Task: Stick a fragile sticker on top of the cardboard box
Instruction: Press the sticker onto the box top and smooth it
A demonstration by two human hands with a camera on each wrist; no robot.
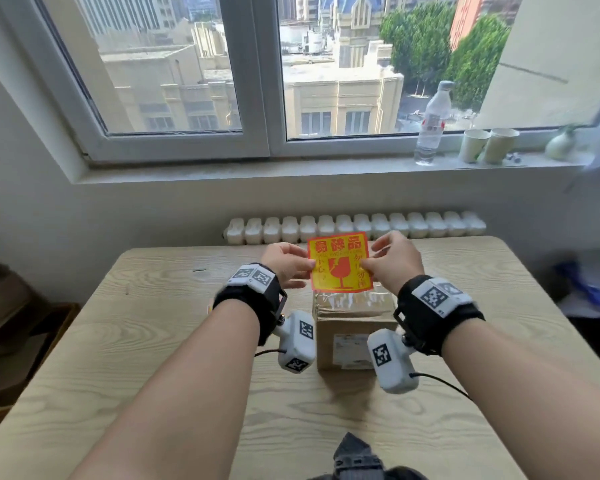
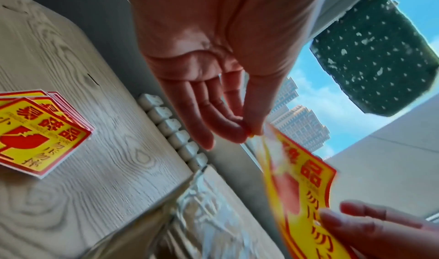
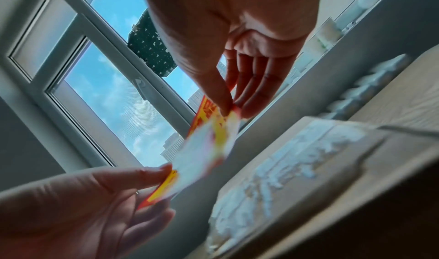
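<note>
Left hand (image 1: 286,263) and right hand (image 1: 392,259) each pinch a side edge of the fragile sticker (image 1: 340,261), held up face-on just above the cardboard box (image 1: 352,327) on the wooden table (image 1: 153,341). It looks light, floppy and likely to curl, so edge pinches seem wisest.

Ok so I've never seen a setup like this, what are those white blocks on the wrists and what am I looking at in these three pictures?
No robot here: a person wears three cameras. The wide picture comes from the head. The white blocks strapped under each wrist are cameras, giving the two close-ups that look along each hand. The left hand and right hand each pinch a side edge of a red and yellow fragile sticker, held in the air above a taped cardboard box on the wooden table. The left wrist view also shows a stack of spare stickers on the table.
</note>
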